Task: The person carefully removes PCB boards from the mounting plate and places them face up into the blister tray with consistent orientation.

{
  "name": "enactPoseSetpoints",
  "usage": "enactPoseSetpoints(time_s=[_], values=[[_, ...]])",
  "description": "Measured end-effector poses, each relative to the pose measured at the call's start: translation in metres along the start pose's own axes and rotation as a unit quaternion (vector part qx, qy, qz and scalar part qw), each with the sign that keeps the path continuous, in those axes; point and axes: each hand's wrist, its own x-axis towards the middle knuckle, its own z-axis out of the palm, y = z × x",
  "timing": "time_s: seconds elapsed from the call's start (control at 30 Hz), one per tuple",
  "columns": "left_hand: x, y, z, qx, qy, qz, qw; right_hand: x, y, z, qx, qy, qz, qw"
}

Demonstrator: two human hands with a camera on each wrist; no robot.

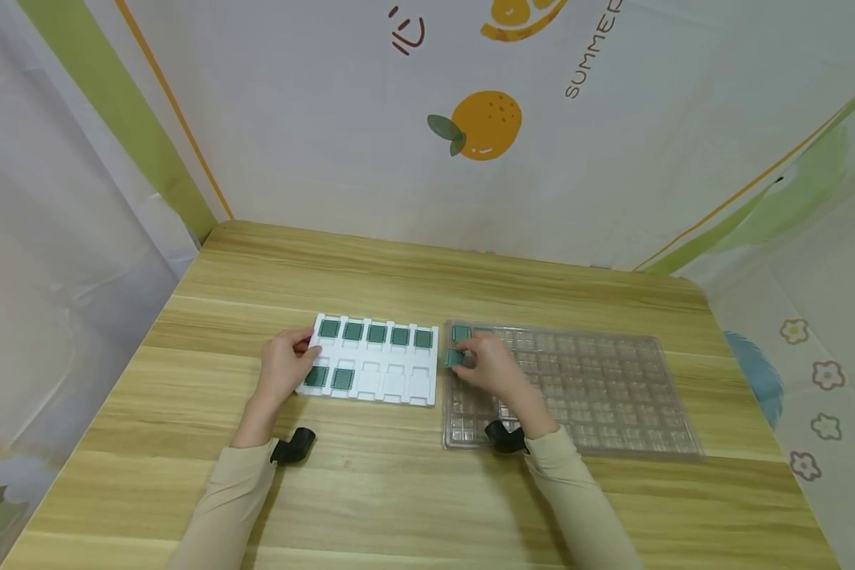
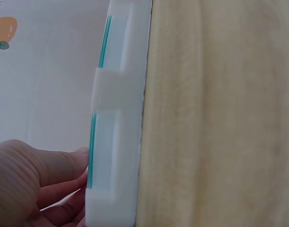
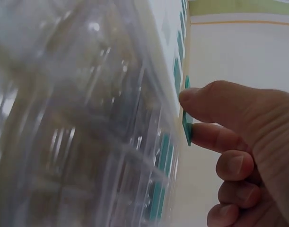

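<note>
My left hand [image 1: 283,362] holds the left edge of a white tray [image 1: 372,358], its thumb on the rim. Green square circuit boards [image 1: 376,334] fill the tray's far row, and two more sit at the left of the near row; the three pockets to their right hold no board. My right hand [image 1: 495,366] pinches another green circuit board [image 3: 187,113] between thumb and fingertip. In the head view that board overlaps the left edge of a clear plastic tray [image 1: 577,388]. A green board [image 1: 460,332] lies in the clear tray's far left corner, with a second beside it, partly hidden by my hand.
Both trays lie side by side on a wood-grain table [image 1: 370,499], a narrow gap between them. The clear tray has many small compartments. A white curtain [image 1: 313,119] with fruit prints hangs behind the table. Black camera mounts [image 1: 295,446] stick out from both wrists, low over the table.
</note>
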Motion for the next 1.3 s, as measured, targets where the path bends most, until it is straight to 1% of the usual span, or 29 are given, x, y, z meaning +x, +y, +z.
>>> enactPoseSetpoints(time_s=[0.13,0.3,0.37,0.53,0.7,0.83,0.93,1.0,1.1,1.3], values=[[0.000,0.000,0.000,-0.001,0.000,0.000,1.0000,-0.002,0.007,-0.002,-0.010,0.005,-0.005,0.9999],[0.001,0.000,0.000,0.001,-0.001,0.000,1.0000,-0.005,0.015,-0.006,-0.003,-0.005,0.012,0.9999],[0.001,0.000,0.000,0.002,-0.001,0.001,1.0000,-0.006,0.020,-0.007,-0.002,-0.005,0.011,0.9999],[0.000,0.000,-0.001,0.001,-0.001,0.000,1.0000,-0.009,0.031,-0.009,-0.010,0.007,-0.006,0.9999],[0.000,0.000,-0.001,0.000,-0.001,0.001,1.0000,-0.012,0.040,-0.013,-0.006,0.011,0.001,0.9999],[0.000,0.000,-0.001,0.002,0.001,0.002,1.0000,-0.012,0.048,-0.019,-0.013,0.015,0.002,0.9998],[0.000,0.000,0.000,0.003,0.004,0.005,1.0000,-0.011,0.053,-0.025,-0.026,0.015,0.015,0.9994],[0.000,0.000,0.000,0.003,0.004,0.006,1.0000,-0.010,0.055,-0.030,-0.027,0.009,0.033,0.9990],[0.000,0.000,0.000,0.005,0.005,0.009,0.9999,-0.009,0.058,-0.035,-0.034,-0.001,0.049,0.9982],[0.000,-0.001,0.000,0.008,0.005,0.009,0.9999,-0.006,0.064,-0.040,-0.041,-0.015,0.059,0.9973]])
